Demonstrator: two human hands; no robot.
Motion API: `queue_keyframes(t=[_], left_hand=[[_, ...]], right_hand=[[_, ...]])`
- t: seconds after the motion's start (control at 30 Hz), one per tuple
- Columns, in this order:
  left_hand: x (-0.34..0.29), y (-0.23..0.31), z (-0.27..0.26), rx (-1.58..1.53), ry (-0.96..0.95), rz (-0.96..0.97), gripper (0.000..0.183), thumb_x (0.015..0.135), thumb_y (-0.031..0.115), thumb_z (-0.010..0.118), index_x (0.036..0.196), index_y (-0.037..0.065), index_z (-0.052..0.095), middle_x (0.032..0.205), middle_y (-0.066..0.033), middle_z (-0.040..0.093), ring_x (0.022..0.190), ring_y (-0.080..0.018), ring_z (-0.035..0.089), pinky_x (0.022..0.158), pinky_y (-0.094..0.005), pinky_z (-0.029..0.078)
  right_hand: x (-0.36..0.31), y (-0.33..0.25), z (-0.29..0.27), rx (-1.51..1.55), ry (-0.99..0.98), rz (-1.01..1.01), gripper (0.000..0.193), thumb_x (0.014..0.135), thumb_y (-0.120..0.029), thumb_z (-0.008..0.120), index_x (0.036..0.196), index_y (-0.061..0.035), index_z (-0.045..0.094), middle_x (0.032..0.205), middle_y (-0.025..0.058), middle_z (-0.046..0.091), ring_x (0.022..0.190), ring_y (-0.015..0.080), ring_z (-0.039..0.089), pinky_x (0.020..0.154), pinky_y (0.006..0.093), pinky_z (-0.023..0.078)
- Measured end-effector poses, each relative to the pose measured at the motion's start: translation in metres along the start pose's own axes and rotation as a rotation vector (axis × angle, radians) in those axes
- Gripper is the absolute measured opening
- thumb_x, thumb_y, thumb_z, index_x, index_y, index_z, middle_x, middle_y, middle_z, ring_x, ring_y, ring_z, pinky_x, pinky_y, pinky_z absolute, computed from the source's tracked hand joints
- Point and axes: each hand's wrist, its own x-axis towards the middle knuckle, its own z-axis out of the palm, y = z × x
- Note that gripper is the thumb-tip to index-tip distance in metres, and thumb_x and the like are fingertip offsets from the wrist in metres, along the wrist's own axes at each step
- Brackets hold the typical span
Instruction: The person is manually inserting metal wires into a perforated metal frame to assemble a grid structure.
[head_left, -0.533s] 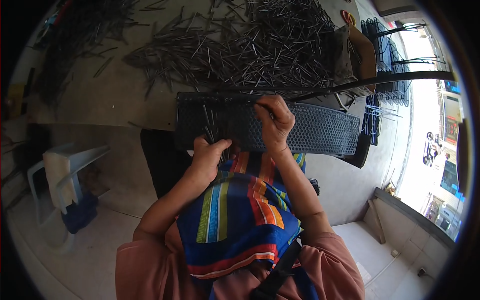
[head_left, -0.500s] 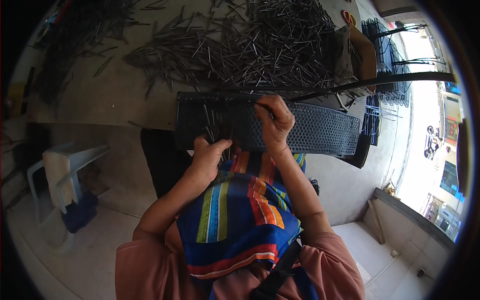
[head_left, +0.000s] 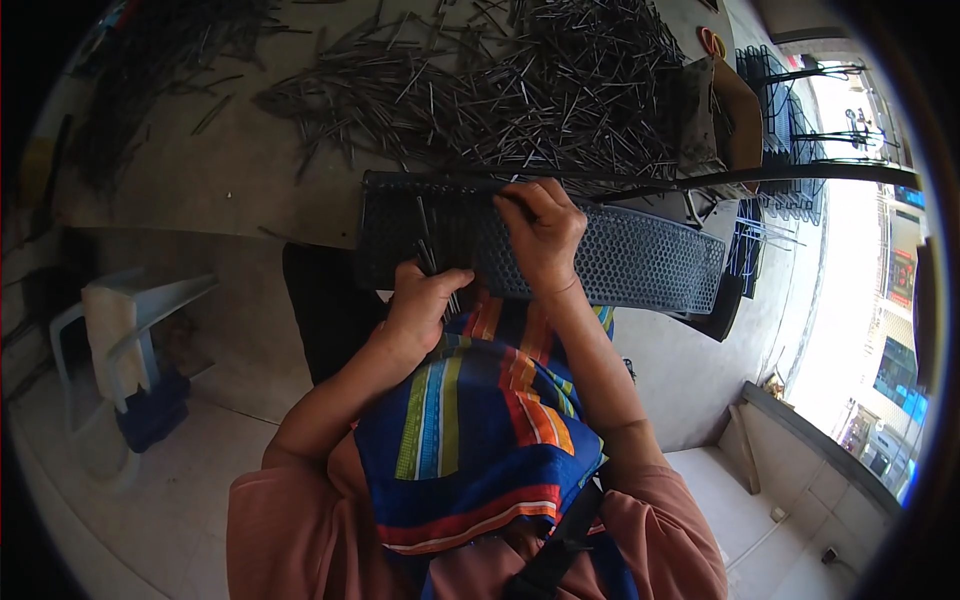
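A long dark perforated metal tray [head_left: 640, 248] lies across my lap at the table's near edge. Over its left part, my left hand [head_left: 420, 305] is closed around a small bunch of thin dark rods [head_left: 426, 235], whose upper ends stick up past the thumb. My right hand [head_left: 545, 225] is above the middle of the tray, with thumb and fingertips pinched together by its far rim. What that pinch holds, if anything, is too small to make out. A big loose heap of similar dark rods [head_left: 560, 95] covers the table beyond.
At the far right stand a cardboard box [head_left: 738, 115], orange-handled scissors [head_left: 712, 40] and black wire racks [head_left: 780, 130]. A dark curved bar [head_left: 800, 176] crosses there. Another rod heap [head_left: 130, 110] is at far left of the table [head_left: 200, 195]. A pale plastic chair [head_left: 115, 340] stands left.
My right hand has shifted slightly left, its fingers still pinched over the tray. My left hand keeps the rods, which now lean a little differently. The whole view has moved slightly.
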Motion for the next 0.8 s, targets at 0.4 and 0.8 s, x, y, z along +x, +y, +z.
queue_keyframes(t=[0.4,0.8], left_hand=[[-0.001,0.007,0.003,-0.074,-0.023,-0.043,0.01,0.08,-0.002,0.059,0.088,-0.003,0.065,0.079,-0.0139,0.068,0.065,-0.0223,0.067,0.052,-0.0321,0.051],[0.004,-0.004,-0.002,-0.027,-0.106,0.008,0.018,0.079,-0.002,0.061,0.096,-0.003,0.065,0.083,-0.0123,0.068,0.068,-0.0221,0.067,0.059,-0.0332,0.055]], right_hand=[[-0.003,0.007,0.002,0.019,0.047,-0.018,0.023,0.072,0.001,0.074,0.094,-0.005,0.069,0.077,0.0087,0.064,0.062,0.0206,0.064,0.056,0.0281,0.048],[-0.029,-0.001,-0.016,0.48,-0.431,0.588,0.02,0.078,-0.009,0.072,0.096,0.0002,0.068,0.074,0.0023,0.064,0.062,0.0111,0.06,0.053,0.0254,0.046]])
